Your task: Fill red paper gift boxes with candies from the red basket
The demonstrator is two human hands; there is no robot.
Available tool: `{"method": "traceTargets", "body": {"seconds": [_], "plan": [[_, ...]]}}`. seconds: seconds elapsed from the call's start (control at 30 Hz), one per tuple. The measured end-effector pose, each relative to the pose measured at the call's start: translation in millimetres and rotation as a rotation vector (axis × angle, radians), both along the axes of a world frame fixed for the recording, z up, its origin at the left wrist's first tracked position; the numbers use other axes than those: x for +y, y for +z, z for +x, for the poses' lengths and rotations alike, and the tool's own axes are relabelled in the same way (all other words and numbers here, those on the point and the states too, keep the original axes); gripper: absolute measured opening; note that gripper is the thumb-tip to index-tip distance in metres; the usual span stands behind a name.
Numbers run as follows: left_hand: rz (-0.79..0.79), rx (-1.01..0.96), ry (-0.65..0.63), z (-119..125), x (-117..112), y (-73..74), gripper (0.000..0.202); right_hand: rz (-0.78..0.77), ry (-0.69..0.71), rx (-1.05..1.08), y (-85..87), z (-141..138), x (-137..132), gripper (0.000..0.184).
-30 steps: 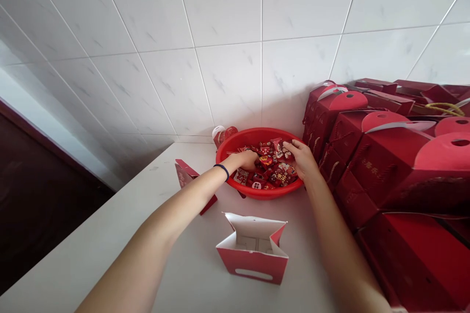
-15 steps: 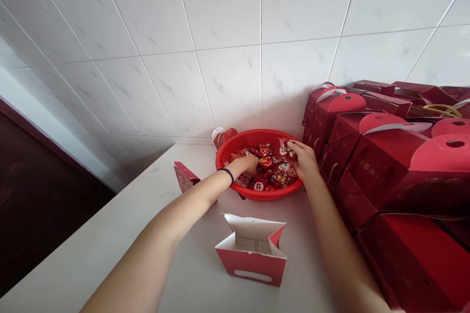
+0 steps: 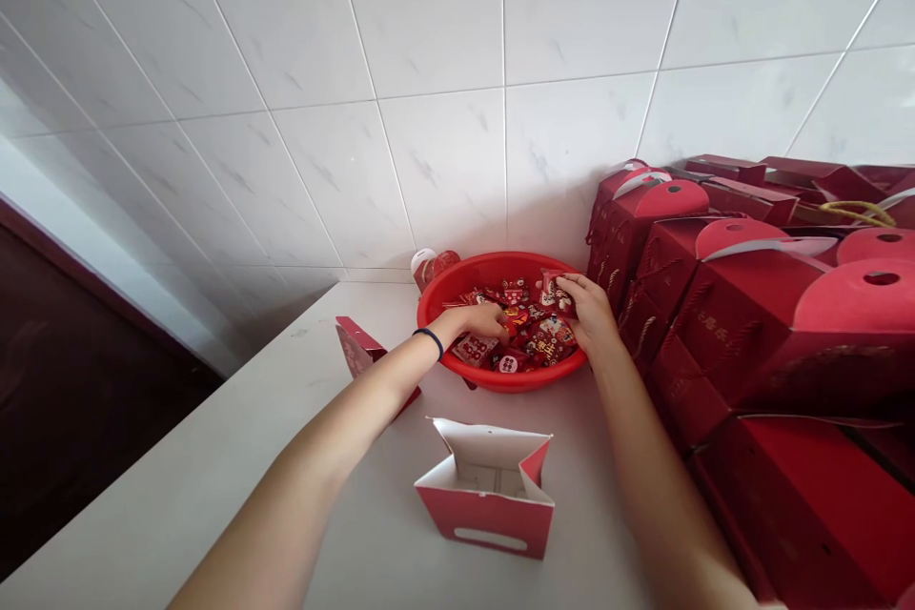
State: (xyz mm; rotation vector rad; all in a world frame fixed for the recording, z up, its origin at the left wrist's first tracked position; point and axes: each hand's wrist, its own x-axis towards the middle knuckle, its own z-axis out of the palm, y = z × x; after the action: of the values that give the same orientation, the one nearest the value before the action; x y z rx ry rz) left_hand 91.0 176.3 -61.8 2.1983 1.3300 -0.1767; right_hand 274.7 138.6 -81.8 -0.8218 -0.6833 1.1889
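A red plastic basin (image 3: 436,300) holds many small red wrapped candies (image 3: 550,343). My left hand (image 3: 484,320), with a dark band at its wrist, reaches into the basin among them. Its fingers are bent together, and whatever is between them is hidden. At the basin's right rim, my right hand (image 3: 592,307) pinches a small red and white candy packet (image 3: 548,290). In front of the basin stands a red paper box (image 3: 493,519) with its top open and its white inside showing. Nothing can be seen in it.
Stacked red gift boxes (image 3: 743,334) with rope handles fill the right side. A red card piece (image 3: 357,348) stands left of the basin, partly behind my left forearm. Another small red box (image 3: 431,269) is behind the basin. A white tiled wall (image 3: 443,162) backs the white tabletop (image 3: 286,457).
My left hand has lifted slightly, so more of its fingers shows above the candies. My right hand stays at the rim with the packet. The view has shifted a little.
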Motion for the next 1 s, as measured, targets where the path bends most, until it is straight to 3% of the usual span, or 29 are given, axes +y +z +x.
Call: {"method": "traceTargets", "body": {"seconds": [0.23, 0.5, 0.73, 0.87, 1.0], "plan": [[-0.321, -0.017, -0.158, 8, -9, 6.2, 0.029, -0.019, -0.005, -0.014, 2.8, -2, -2, 0.022], [-0.284, -0.024, -0.233, 6, -7, 1.2, 0.035, -0.014, -0.026, -0.034, 2.7, -1, -2, 0.020], [-0.006, -0.435, 0.010, -4, -2, 6.4, 0.039, -0.030, -0.040, -0.026, 6.3, -2, -2, 0.022], [0.019, -0.643, 0.073, -8, 6, 3.4, 0.045, -0.044, -0.033, -0.003, 12.1, -5, -7, 0.020], [0.066, -0.717, 0.135, -9, 6, 3.9, 0.047, -0.040, -0.002, -0.020, 14.3, -5, -11, 0.019]]}}
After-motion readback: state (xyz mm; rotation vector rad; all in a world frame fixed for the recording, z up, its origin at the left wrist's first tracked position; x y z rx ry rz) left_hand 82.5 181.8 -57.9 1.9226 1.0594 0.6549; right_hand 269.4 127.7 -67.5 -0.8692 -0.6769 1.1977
